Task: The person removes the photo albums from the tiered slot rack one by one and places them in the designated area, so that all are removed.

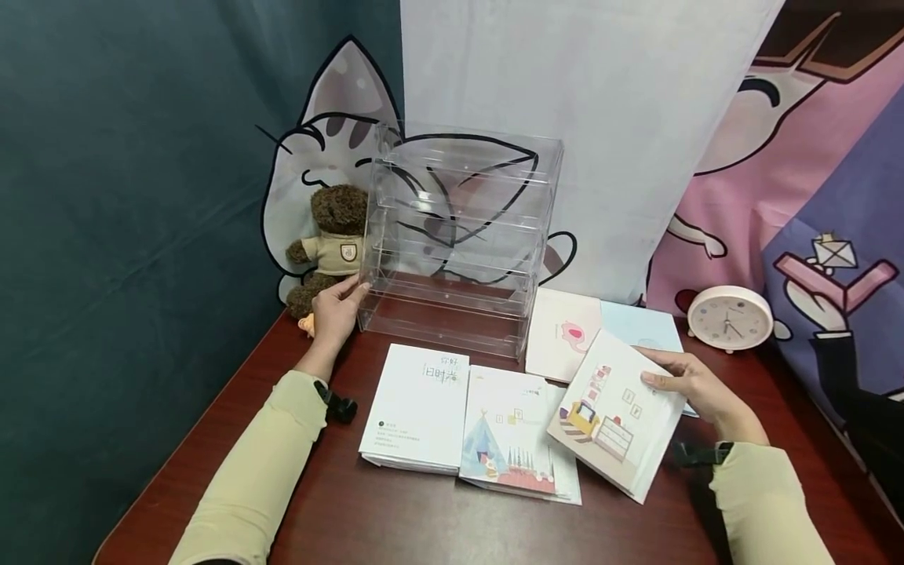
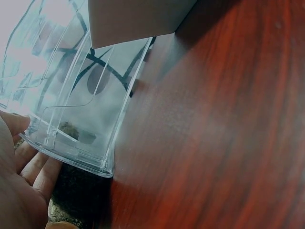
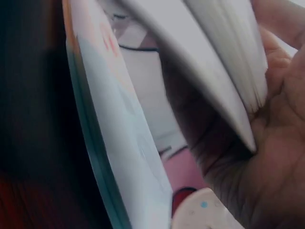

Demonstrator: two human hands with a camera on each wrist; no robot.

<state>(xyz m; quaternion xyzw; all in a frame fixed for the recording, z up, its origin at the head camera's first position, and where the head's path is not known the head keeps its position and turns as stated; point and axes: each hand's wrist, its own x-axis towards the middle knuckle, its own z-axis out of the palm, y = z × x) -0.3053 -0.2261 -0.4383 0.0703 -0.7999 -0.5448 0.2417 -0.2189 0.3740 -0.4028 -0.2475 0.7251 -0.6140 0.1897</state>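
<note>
At the left side of a clear plastic tiered rack (image 1: 461,243), my left hand (image 1: 337,311) pinches the side panel. The left wrist view has the thumb (image 2: 16,123) on one face and the other fingers (image 2: 34,168) behind it. My right hand (image 1: 699,386) grips a notebook (image 1: 614,420) with a drawn yellow armchair and dresser on its cover, thumb on top and fingers underneath. The notebook is tilted in the air over the table. In the right wrist view its white page edges (image 3: 233,47) sit against the palm.
Before the rack lie a white notebook stack (image 1: 417,408) and a tent-cover notebook (image 1: 504,431) on others. A pink elephant-cover notebook (image 1: 558,329) and a light blue one (image 1: 639,323) lie right of the rack. A round clock (image 1: 730,317) stands at right, a teddy bear (image 1: 339,243) at left.
</note>
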